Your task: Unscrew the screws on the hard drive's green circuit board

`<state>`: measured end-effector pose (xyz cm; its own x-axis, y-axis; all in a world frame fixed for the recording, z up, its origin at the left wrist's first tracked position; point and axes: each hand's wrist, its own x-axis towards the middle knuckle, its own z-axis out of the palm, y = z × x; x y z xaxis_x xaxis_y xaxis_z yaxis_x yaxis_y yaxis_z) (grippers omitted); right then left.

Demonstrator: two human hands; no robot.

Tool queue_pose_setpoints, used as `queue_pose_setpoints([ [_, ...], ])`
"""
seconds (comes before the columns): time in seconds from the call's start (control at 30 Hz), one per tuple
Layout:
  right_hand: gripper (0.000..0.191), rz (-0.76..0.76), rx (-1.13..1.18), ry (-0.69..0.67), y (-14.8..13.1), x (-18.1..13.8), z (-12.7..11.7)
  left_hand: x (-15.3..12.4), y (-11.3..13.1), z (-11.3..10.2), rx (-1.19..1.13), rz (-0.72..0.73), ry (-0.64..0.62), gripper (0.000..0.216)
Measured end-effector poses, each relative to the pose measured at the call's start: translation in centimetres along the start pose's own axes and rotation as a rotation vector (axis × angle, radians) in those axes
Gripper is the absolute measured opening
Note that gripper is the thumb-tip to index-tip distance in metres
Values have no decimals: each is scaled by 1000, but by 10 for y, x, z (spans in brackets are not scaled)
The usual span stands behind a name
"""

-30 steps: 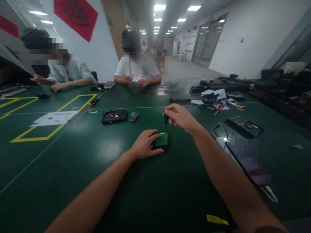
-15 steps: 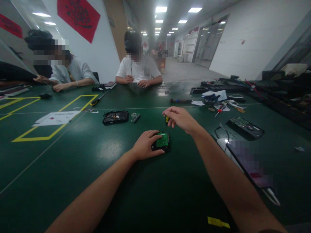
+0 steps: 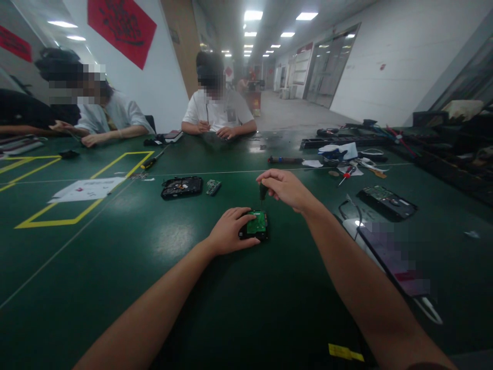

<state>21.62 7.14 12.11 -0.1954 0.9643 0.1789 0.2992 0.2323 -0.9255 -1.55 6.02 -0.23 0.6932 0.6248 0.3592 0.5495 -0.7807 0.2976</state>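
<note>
A hard drive lies on the green table with its green circuit board facing up. My left hand grips it from the left, fingers along the far edge and thumb along the near edge. Above the board, my right hand pinches the dark handle of a screwdriver. The screwdriver stands upright, its thin shaft reaching down to the far part of the drive. Whether the tip sits in a screw is too small to tell. Beyond my left hand are an opened hard drive and a small loose circuit board.
Another hard drive lies to the right, behind a tablet-like device with a cable. A red screwdriver and a yellow-black screwdriver lie farther back. A paper sheet is at left. Two co-workers sit across the table.
The screwdriver's handle has turned in my right fingers: its yellow marking showed before and now the dark side shows. My left hand and the drive keep their places.
</note>
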Motion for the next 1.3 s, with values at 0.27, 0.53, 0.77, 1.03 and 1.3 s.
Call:
queue_pose_setpoints([
  [0.27,20,10,-22,36,4,-1,4,0,0,-1,13,6,-3,76],
  [0.53,9,83,134,-8,5,4,3,0,0,1,5,3,-2,75],
  [0.77,16,-8,73,-43,6,1,3,0,-1,1,-6,1,7,75],
  [1.03,10,24,51,-19,3,1,0,0,0,0,-7,2,2,74],
  [1.3,18,39,16,-11,3,1,-1,0,-1,1,-10,3,-3,73],
])
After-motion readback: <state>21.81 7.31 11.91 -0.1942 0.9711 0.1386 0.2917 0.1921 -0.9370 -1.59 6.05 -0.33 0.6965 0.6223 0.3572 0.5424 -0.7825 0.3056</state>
